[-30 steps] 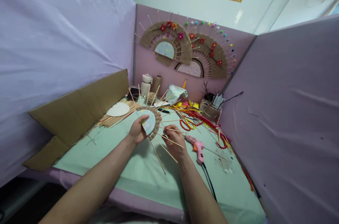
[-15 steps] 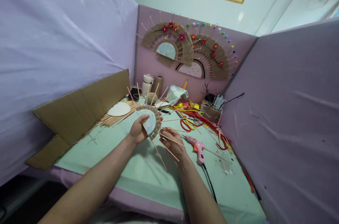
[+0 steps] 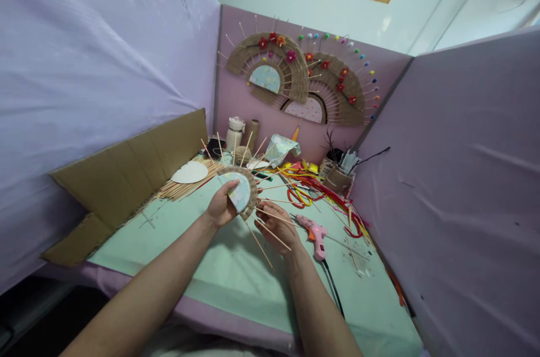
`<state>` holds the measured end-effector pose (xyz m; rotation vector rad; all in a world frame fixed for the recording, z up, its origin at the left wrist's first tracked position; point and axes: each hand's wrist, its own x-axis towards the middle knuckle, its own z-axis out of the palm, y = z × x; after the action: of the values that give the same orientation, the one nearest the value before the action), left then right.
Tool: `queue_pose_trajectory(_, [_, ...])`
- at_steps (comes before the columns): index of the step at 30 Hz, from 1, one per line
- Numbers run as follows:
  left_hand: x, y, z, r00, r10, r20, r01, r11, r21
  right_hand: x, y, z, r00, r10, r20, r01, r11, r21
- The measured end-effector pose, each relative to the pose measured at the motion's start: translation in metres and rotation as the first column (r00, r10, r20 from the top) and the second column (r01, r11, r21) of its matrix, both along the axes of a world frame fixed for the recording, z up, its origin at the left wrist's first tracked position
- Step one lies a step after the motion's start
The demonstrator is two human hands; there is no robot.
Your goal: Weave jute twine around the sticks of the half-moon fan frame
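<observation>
My left hand (image 3: 223, 204) grips a half-round woven fan (image 3: 252, 191), its thumb across the pale blue patterned centre. Brown twine is wound in a band around that centre, and thin wooden sticks (image 3: 264, 247) radiate outward from it. At the right edge of the band, my right hand (image 3: 276, 225) has its fingers closed in a pinch among the sticks. What lies between those fingertips is too small to make out. A pink glue gun (image 3: 315, 235) lies on the table just right of my right hand.
Cardboard (image 3: 135, 171) leans at left beside loose sticks (image 3: 179, 191) and a white oval (image 3: 189, 172). Behind are a twine ball (image 3: 243, 155), a jar (image 3: 235, 133) and patterned cloth (image 3: 282, 149). Scissors (image 3: 300, 196), coloured strips and a holder (image 3: 338, 181) stand right. Finished fans (image 3: 350, 107) hang behind.
The fan has turned slightly counterclockwise and shifted a little right, its lower sticks swinging right and up. My right hand stays at its edge with the fingers slightly shifted.
</observation>
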<state>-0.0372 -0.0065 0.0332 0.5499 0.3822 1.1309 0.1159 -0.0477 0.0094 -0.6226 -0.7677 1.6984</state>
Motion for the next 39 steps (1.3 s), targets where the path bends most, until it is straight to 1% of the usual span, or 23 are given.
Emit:
queue_pose_trajectory(4, [0.0, 0.002, -0.001, 0.997, 0.07, -0.022, -0.071, 0.997, -0.033, 0.0, -0.004, 0.005, 0.999, -0.006, 0.04, 0.005, 1.0, 0.013])
queue_pose_trajectory(8, [-0.001, 0.001, 0.001, 0.997, 0.081, 0.003, -0.081, 0.996, -0.021, 0.0, -0.002, 0.006, 0.999, -0.017, 0.051, 0.017, 1.0, 0.014])
queue_pose_trajectory(10, [-0.001, 0.001, 0.003, 0.996, 0.085, 0.019, -0.085, 0.996, -0.015, 0.0, 0.001, 0.004, 0.992, -0.087, 0.092, 0.086, 0.996, 0.021])
queue_pose_trajectory(12, [-0.001, 0.001, 0.004, 0.993, 0.109, 0.036, -0.109, 0.994, -0.017, -0.001, 0.003, 0.001, 0.961, -0.216, 0.171, 0.209, 0.976, 0.06])
queue_pose_trajectory(13, [-0.001, 0.002, 0.004, 0.99, 0.135, 0.045, -0.134, 0.991, -0.02, -0.001, 0.003, 0.0, 0.93, -0.294, 0.221, 0.279, 0.955, 0.098])
queue_pose_trajectory(15, [-0.001, 0.004, 0.005, 0.976, 0.21, 0.066, -0.208, 0.978, -0.029, 0.0, 0.002, -0.001, 0.836, -0.445, 0.323, 0.399, 0.895, 0.201])
queue_pose_trajectory(17, [-0.002, 0.006, 0.005, 0.955, 0.282, 0.088, -0.28, 0.959, -0.034, 0.002, 0.001, -0.002, 0.72, -0.574, 0.39, 0.484, 0.818, 0.31])
queue_pose_trajectory(18, [-0.002, 0.007, 0.005, 0.947, 0.307, 0.098, -0.305, 0.952, -0.034, 0.003, 0.0, -0.003, 0.668, -0.629, 0.398, 0.521, 0.777, 0.354])
queue_pose_trajectory(20, [-0.003, 0.009, 0.004, 0.937, 0.331, 0.109, -0.329, 0.944, -0.035, 0.005, 0.0, -0.003, 0.606, -0.707, 0.365, 0.587, 0.707, 0.395])
queue_pose_trajectory(24, [-0.004, 0.01, 0.003, 0.934, 0.343, 0.102, -0.34, 0.939, -0.05, 0.013, 0.003, -0.001, 0.548, -0.811, 0.204, 0.741, 0.584, 0.33])
queue_pose_trajectory(25, [-0.003, 0.01, 0.003, 0.93, 0.355, 0.099, -0.351, 0.935, -0.054, 0.014, 0.003, 0.0, 0.514, -0.839, 0.178, 0.773, 0.543, 0.329])
queue_pose_trajectory(26, [-0.003, 0.01, 0.002, 0.924, 0.372, 0.095, -0.368, 0.928, -0.055, 0.016, 0.003, 0.002, 0.47, -0.867, 0.165, 0.791, 0.497, 0.357])
queue_pose_trajectory(27, [-0.001, 0.01, 0.001, 0.918, 0.388, 0.088, -0.385, 0.922, -0.051, 0.017, 0.001, 0.003, 0.426, -0.889, 0.168, 0.784, 0.455, 0.423])
queue_pose_trajectory(28, [0.001, 0.009, 0.0, 0.913, 0.4, 0.078, -0.398, 0.917, -0.038, 0.016, 0.0, 0.004, 0.386, -0.904, 0.185, 0.744, 0.424, 0.516])
queue_pose_trajectory(29, [0.003, 0.008, -0.001, 0.911, 0.407, 0.066, -0.407, 0.913, -0.017, 0.015, -0.003, 0.004, 0.353, -0.91, 0.219, 0.668, 0.409, 0.622])
queue_pose_trajectory(30, [0.005, 0.007, -0.002, 0.908, 0.415, 0.053, -0.416, 0.91, 0.009, 0.013, -0.004, 0.003, 0.323, -0.908, 0.268, 0.559, 0.411, 0.72])
queue_pose_trajectory(31, [0.007, 0.005, -0.003, 0.907, 0.42, 0.04, -0.422, 0.906, 0.037, 0.011, -0.006, 0.002, 0.289, -0.899, 0.33, 0.436, 0.43, 0.791])
queue_pose_trajectory(32, [0.01, 0.004, -0.004, 0.906, 0.422, 0.025, -0.422, 0.904, 0.064, 0.008, -0.007, 0.001, 0.247, -0.886, 0.392, 0.321, 0.457, 0.83])
queue_pose_trajectory(33, [0.012, 0.002, -0.004, 0.907, 0.421, 0.01, -0.42, 0.903, 0.086, 0.005, -0.007, 0.0, 0.196, -0.873, 0.446, 0.231, 0.484, 0.844])
queue_pose_trajectory(34, [0.014, 0.001, -0.005, 0.907, 0.42, -0.005, -0.417, 0.903, 0.104, 0.003, -0.006, -0.002, 0.143, -0.863, 0.485, 0.17, 0.504, 0.847])
queue_pose_trajectory(36, [0.017, -0.001, -0.007, 0.909, 0.415, -0.033, -0.409, 0.904, 0.125, 0.0, -0.004, -0.005, 0.061, -0.856, 0.513, 0.113, 0.517, 0.849])
queue_pose_trajectory(37, [0.018, -0.001, -0.008, 0.909, 0.414, -0.046, -0.405, 0.905, 0.131, 0.0, -0.002, -0.007, 0.042, -0.856, 0.516, 0.101, 0.517, 0.85])
queue_pose_trajectory(39, [0.019, -0.002, -0.01, 0.906, 0.418, -0.069, -0.406, 0.904, 0.135, 0.0, 0.0, -0.009, 0.039, -0.851, 0.524, 0.092, 0.525, 0.846])
